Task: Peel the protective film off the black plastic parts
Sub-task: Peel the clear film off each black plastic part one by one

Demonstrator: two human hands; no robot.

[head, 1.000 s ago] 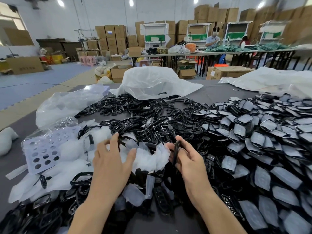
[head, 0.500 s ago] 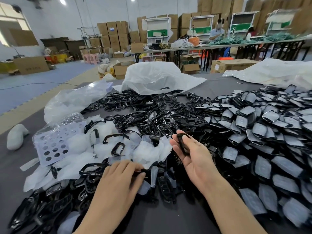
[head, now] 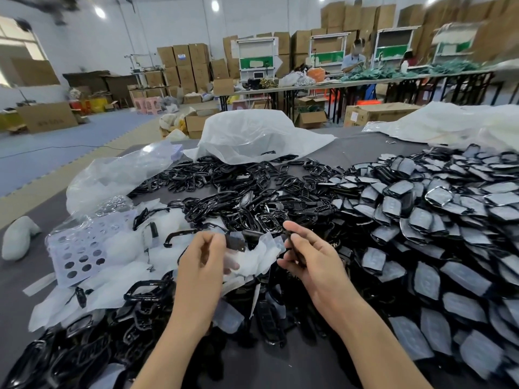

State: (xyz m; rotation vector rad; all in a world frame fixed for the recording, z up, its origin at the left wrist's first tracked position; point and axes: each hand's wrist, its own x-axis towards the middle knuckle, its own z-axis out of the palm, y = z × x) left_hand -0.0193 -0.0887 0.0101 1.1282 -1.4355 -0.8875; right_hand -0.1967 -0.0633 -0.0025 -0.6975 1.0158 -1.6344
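My left hand (head: 202,262) is raised over the table's middle and pinches a small black plastic part (head: 235,242) at its fingertips. My right hand (head: 307,255) holds another thin black part (head: 292,245) edge-on between thumb and fingers, close beside the left. A heap of peeled white film (head: 252,258) lies just beyond both hands. Film-covered black parts (head: 421,220) are piled on the right. Bare black frames (head: 224,192) cover the middle.
A grey table (head: 303,366) carries everything. A perforated clear sheet (head: 81,248) and loose plastic bags (head: 118,175) lie on the left; a large white bag (head: 252,136) sits behind. More black parts (head: 70,355) crowd the near left. A person works at far tables.
My left hand dropped to the pile, picked up a black part and lifted it toward the right hand. The right hand kept its part and stayed near the centre.
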